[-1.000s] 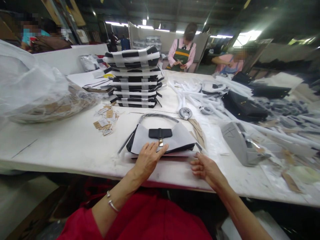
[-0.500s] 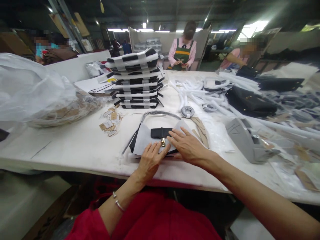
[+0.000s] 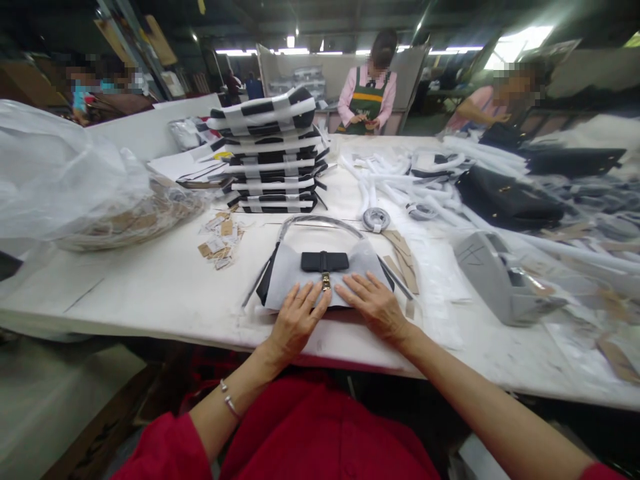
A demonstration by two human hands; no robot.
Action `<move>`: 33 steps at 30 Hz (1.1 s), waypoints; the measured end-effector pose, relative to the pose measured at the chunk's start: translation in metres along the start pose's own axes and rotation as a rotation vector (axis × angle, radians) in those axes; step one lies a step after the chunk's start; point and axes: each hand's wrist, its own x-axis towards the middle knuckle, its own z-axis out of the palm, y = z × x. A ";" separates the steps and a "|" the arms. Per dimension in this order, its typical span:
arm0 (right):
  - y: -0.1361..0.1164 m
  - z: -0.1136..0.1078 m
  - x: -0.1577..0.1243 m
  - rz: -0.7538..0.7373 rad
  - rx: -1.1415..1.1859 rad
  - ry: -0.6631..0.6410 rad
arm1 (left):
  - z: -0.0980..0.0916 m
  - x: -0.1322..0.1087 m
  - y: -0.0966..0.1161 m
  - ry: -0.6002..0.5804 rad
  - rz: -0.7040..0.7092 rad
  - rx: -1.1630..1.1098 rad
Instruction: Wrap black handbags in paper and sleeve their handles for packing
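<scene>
A black handbag (image 3: 325, 261) lies flat on the white table (image 3: 150, 293) before me, its front covered by a sheet of grey wrapping paper (image 3: 295, 277) with the black tab and gold clasp showing. Its wrapped handle (image 3: 320, 221) arcs at the far side. My left hand (image 3: 299, 319) lies flat on the paper's near edge, fingers spread, just left of the clasp. Flat on the paper to the right of the clasp rests my right hand (image 3: 373, 305), fingers stretched out. Neither hand holds anything.
A stack of wrapped black bags (image 3: 273, 157) stands behind. Small paper tags (image 3: 219, 243) lie to the left, a big plastic sack (image 3: 60, 180) farther left. A tape roll (image 3: 376, 219), a grey tape dispenser (image 3: 493, 273), white wrapped straps (image 3: 390, 177) and black bags (image 3: 510, 203) fill the right. Other people work at the far end.
My right hand came from the table edge onto the bag, then slid back to the paper's near edge. The paper now lies smooth over the bag. My left hand barely moved.
</scene>
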 end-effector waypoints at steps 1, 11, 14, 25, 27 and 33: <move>0.000 0.000 0.000 -0.005 -0.009 0.002 | -0.002 0.001 0.000 -0.023 0.012 0.026; -0.006 -0.006 0.005 -0.002 -0.136 0.036 | -0.019 0.025 0.001 -0.270 0.104 0.217; -0.017 -0.009 0.007 0.046 -0.151 0.095 | -0.021 0.028 -0.006 -0.263 0.137 0.173; -0.019 -0.023 0.015 0.101 -0.177 0.116 | -0.040 0.063 -0.030 -0.264 0.150 -0.056; -0.015 -0.025 0.019 0.098 -0.223 0.122 | -0.044 0.074 -0.037 -0.306 0.159 -0.102; -0.001 -0.028 0.033 0.060 -0.353 0.135 | -0.051 0.093 -0.049 -0.420 0.126 -0.097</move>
